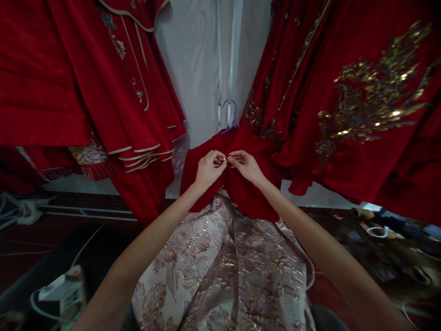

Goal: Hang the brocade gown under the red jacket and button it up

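A small red jacket (251, 193) hangs on a purple hanger (230, 115) in front of me, above a pale pink and gold brocade skirt (223, 271). My left hand (208, 169) and my right hand (245, 165) meet at the jacket's front opening. Both pinch the red cloth there, fingertips nearly touching, around a small pale fastening (227, 158) that is too small to name.
Red embroidered gowns hang on the left (103, 92) and on the right with gold sequin work (372, 105). A white wall with a vertical rail (220, 64) is behind. A white power strip (67, 294) and cables lie on the dark floor at lower left.
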`<state>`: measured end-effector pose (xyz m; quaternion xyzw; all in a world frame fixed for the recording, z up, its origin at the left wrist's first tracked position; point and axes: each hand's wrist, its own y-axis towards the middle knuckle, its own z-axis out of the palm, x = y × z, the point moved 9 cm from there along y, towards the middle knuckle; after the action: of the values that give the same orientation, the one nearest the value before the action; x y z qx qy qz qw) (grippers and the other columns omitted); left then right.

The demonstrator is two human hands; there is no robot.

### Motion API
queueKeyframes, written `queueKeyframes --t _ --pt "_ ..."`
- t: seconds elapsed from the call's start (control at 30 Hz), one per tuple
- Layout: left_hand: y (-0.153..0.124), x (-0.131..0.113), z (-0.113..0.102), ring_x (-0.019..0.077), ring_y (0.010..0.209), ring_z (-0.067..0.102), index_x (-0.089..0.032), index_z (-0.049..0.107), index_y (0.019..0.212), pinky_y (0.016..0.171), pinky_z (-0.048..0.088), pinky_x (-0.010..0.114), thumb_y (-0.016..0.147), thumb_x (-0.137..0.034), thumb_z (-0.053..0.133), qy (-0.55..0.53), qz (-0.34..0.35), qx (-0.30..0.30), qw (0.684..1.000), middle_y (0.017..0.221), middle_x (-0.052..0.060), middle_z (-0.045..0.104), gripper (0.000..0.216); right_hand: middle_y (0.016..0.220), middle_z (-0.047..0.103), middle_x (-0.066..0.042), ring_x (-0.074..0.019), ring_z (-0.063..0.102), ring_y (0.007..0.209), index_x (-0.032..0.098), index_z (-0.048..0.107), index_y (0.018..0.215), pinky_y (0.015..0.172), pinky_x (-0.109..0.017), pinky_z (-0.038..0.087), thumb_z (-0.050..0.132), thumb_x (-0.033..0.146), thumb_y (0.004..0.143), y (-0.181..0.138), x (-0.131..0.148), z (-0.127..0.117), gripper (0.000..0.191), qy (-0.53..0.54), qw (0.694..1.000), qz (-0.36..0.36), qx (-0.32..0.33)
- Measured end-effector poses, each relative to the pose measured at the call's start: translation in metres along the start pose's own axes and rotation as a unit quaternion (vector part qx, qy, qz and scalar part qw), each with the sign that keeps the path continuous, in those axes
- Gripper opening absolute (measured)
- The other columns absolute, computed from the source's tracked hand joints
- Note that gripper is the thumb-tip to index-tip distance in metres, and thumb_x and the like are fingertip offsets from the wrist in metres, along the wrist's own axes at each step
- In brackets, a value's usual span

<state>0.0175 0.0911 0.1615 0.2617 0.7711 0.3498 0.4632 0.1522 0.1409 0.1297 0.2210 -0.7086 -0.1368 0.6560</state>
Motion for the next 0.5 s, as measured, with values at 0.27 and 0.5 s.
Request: queueKeyframes --t 0.27,0.5 --pt "0.008 0.022 0.017 0.0113 0.067 0.062 -0.014 0.063 0.081 0.063 0.052 0.024 0.072 -0.034 0.064 -0.118 -0.077 0.053 0.989 0.076 0.004 0.066 0.022 0.079 0.060 -0.002 -0.0109 0.059 0.069 0.016 0.057 0.087 0.064 -0.028 0.057 0.065 0.029 0.072 -0.003 0.000 0.000 0.022 -0.011 1.000 0.000 0.002" --pt "0.003 0.040 0.027 0.0126 0.066 0.063 -0.013 0.064 0.083 0.066 0.056 0.029 0.068 -0.042 0.066 -0.207 -0.142 0.053 0.966 0.077 0.005 0.067 0.032 0.078 0.059 -0.002 -0.0112 0.059 0.068 0.016 0.056 0.087 0.063 -0.029 0.057 0.065 0.032 0.071 -0.005 0.002 -0.001 0.024 -0.005 1.000 -0.013 0.005"
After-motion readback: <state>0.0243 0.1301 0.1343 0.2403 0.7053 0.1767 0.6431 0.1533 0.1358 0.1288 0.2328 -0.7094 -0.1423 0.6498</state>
